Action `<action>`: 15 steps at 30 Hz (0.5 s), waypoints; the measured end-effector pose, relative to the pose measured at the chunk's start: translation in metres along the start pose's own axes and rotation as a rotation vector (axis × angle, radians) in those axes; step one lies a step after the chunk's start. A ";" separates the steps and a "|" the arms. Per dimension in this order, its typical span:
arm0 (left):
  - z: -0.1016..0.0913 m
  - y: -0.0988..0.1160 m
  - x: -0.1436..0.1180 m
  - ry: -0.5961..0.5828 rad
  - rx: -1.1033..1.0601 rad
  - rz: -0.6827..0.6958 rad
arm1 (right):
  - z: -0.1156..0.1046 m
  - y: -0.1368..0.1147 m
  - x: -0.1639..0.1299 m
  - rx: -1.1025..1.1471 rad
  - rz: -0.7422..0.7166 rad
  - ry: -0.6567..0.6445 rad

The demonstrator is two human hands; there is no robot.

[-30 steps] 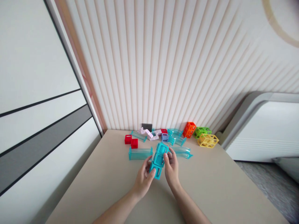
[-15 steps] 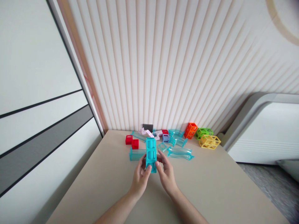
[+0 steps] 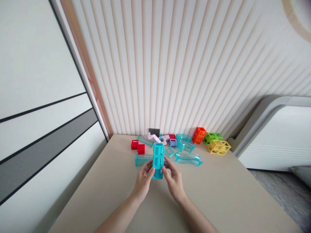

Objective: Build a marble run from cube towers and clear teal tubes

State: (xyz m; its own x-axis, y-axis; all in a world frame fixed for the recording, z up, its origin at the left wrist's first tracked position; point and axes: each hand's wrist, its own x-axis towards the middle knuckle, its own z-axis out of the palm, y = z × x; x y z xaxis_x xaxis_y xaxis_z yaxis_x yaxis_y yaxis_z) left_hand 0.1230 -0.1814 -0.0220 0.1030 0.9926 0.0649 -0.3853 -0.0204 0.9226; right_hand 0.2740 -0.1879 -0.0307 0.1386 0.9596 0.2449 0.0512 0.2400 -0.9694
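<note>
Between my hands stands a blue block tower, upright, with open windows stacked along its face. My left hand grips its left side near the bottom, thumb at the edge. On the other side my right hand holds it, thumb on the lower right edge and fingers behind. Just beyond the left fingers lies a clear blue straight track. Past the right fingers are a clear blue ring and a clear blue curved track. The tower's back and several fingertips are hidden.
Two red blocks sit at the left. Toward the wall lie pale pink zigzag pieces, a lavender block and more clear tracks. Orange, green and yellow frame blocks stand at the right.
My left thumb has moved from the tower's front face to its left edge. The tower has turned slightly in my hands. The loose pieces lie as before.
</note>
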 end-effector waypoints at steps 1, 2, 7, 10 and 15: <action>-0.001 -0.001 0.000 -0.007 -0.017 -0.009 | 0.000 -0.001 0.000 0.012 0.004 -0.005; -0.001 -0.002 0.000 -0.011 -0.032 -0.018 | 0.000 -0.001 0.001 0.023 0.009 -0.011; 0.000 0.000 -0.001 -0.009 -0.067 -0.043 | -0.002 -0.005 0.004 0.004 0.005 -0.032; 0.001 0.005 -0.001 0.013 -0.030 -0.057 | -0.004 -0.007 0.005 -0.034 -0.014 -0.026; -0.001 0.003 -0.001 0.005 -0.026 -0.056 | -0.005 -0.005 0.004 -0.043 -0.025 -0.044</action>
State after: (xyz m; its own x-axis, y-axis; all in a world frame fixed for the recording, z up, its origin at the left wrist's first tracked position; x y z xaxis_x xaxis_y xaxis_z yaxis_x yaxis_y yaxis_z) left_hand 0.1206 -0.1825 -0.0202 0.1204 0.9927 0.0114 -0.4029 0.0384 0.9144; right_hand 0.2796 -0.1855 -0.0249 0.0928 0.9591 0.2672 0.0965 0.2585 -0.9612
